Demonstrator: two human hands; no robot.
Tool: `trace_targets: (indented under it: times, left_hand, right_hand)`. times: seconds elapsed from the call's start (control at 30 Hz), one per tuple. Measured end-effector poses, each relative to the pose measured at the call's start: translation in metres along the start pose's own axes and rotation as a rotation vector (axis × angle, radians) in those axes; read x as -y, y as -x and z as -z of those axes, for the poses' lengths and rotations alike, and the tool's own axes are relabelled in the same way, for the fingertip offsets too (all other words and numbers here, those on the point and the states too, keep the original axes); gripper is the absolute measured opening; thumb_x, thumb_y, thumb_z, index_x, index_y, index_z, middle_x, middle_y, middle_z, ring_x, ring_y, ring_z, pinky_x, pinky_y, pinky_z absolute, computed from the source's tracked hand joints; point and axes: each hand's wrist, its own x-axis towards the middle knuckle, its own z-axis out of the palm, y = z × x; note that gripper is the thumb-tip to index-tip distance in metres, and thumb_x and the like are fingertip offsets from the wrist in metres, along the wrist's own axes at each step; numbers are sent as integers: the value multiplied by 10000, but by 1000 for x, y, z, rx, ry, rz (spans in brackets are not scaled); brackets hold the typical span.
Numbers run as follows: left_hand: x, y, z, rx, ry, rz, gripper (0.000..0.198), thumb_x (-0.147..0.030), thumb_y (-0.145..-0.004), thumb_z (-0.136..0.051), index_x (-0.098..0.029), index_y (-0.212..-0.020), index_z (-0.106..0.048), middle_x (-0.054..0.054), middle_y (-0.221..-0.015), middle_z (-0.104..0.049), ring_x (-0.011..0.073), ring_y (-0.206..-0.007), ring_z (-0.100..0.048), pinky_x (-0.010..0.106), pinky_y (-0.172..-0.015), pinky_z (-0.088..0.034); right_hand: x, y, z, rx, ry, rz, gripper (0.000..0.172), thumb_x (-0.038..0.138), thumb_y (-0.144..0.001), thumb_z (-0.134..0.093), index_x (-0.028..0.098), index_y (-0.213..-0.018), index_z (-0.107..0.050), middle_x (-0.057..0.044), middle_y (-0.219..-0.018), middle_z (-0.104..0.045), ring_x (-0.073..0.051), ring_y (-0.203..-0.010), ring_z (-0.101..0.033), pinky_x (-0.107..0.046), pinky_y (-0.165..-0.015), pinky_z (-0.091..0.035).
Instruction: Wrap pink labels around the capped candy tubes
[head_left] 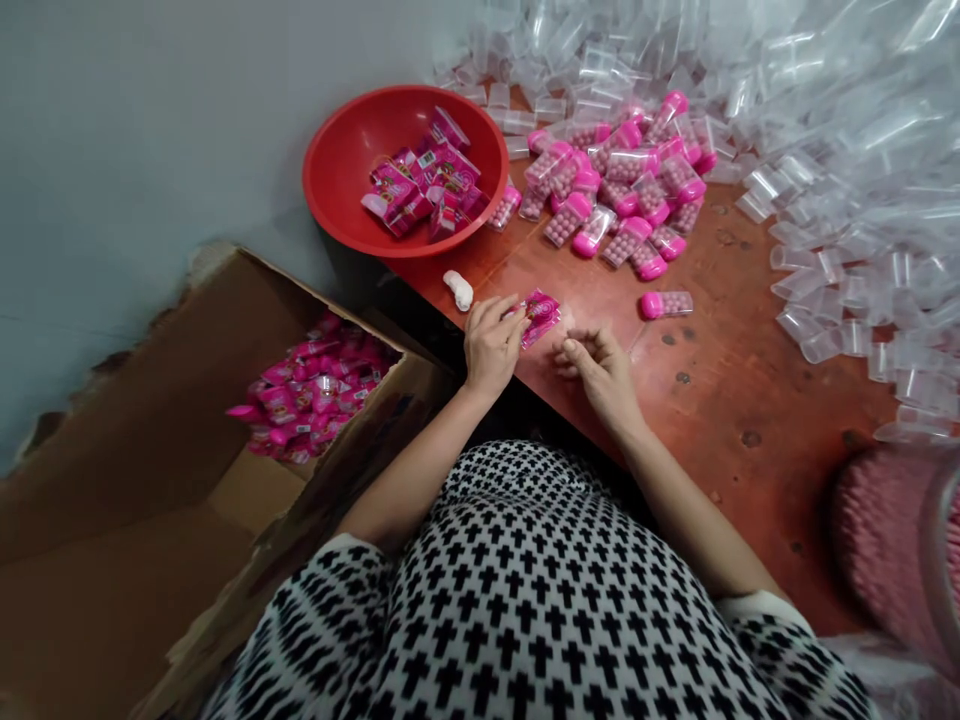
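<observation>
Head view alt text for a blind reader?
A person's left hand is at a pink packet on a reddish table, the right hand close by. Beyond are a red bowl of pink packets, filled pink-capped tubes and clear tubes.

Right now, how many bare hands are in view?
2: the left hand, at the left edge of the pink packet, and the right hand, just right of it. No others show.

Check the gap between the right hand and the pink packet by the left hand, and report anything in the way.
Nothing visible stands between the right hand and the pink packet; only a little tabletop shows there. The left hand is at the packet's opposite side.
</observation>
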Motion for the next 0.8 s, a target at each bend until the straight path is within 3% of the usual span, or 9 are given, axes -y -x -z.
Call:
trace_targets:
  times: [0.07, 0.17, 0.27, 0.37, 0.43, 0.5, 0.63, 0.7, 0.8]
  left_hand:
    - [-12, 4, 1, -6, 61, -11, 197, -314, -860, -602, -257, -974, -752, 65, -1197, -681, 242, -1217, -512, 427, -1116, -309]
    - [-33, 10, 9, 26, 201, 30, 226, -314, -824, -658, -255, -1024, -743, 65, -1205, -681, 228, -1209, -536, 390, -1106, -341]
    - [-44, 13, 19, 68, 436, 265, 348, -377, -754, -732, -234, -1071, -725, 71, -1130, -707, 224, -1070, -633, 354, -986, -469]
    - [-43, 12, 23, 273, 663, 525, 351, -461, -704, -755, -161, -885, -758, 81, -854, -735, 196, -786, -687, 320, -763, -567]
    - [-41, 12, 22, 382, 739, 609, 337, -452, -661, -790, -127, -743, -753, 76, -719, -711, 162, -663, -667, 290, -680, -574]
    - [-41, 13, 19, 385, 774, 665, 307, -401, -613, -832, -115, -683, -743, 68, -668, -698, 134, -608, -649, 256, -649, -568]
    - [-46, 16, 15, 289, 866, 821, 265, -299, -546, -873, -103, -647, -725, 57, -632, -693, 112, -562, -636, 226, -611, -556]
    - [-50, 15, 14, 242, 936, 906, 237, -244, -547, -872, -98, -631, -705, 48, -622, -688, 106, -551, -634, 215, -585, -549]
    - [-56, 13, 10, 137, 1085, 1023, 162, -181, -631, -826, -107, -635, -681, 28, -621, -681, 93, -548, -630, 194, -556, -539]
  right_hand:
    - [0, -12, -5, -39, -47, 33, 463, 458, -693, -776, 231, -1009, -526, 6, -889, -687, -124, -753, -650, -219, -588, -523]
    - [2, -27, -11, -27, -127, 42, 515, 443, -658, -805, 239, -1018, -498, 34, -820, -670, -112, -664, -625, -217, -561, -508]
    - [5, -32, -9, 43, -151, 26, 504, 416, -631, -825, 231, -977, -509, 61, -715, -648, -96, -567, -585, -211, -533, -487]
    - [8, -31, -2, 187, -38, 17, 467, 399, -637, -822, 224, -965, -539, 70, -655, -629, -100, -548, -572, -216, -536, -476]
    - [13, -30, 7, 271, 147, 49, 382, 407, -704, -772, 214, -966, -570, 60, -625, -616, -115, -551, -568, -230, -540, -466]
    - [23, -30, 21, 281, 406, 141, 266, 386, -810, -674, 195, -981, -604, 13, -685, -653, -145, -623, -599, -266, -599, -482]
    - [48, -39, 68, 9, 1097, 393, 251, 175, -895, -496, 141, -1101, -636, -146, -1153, -670, -267, -1045, -596, -419, -902, -456]
    - [57, -47, 94, -73, 1407, 386, 345, 139, -888, -458, 129, -1199, -607, -177, -1340, -568, -333, -1210, -497, -481, -955, -412]
    - [60, -55, 121, -19, 1659, 255, 391, 141, -901, -393, 114, -1239, -588, -200, -1277, -600, -339, -1158, -528, -456, -895, -435]
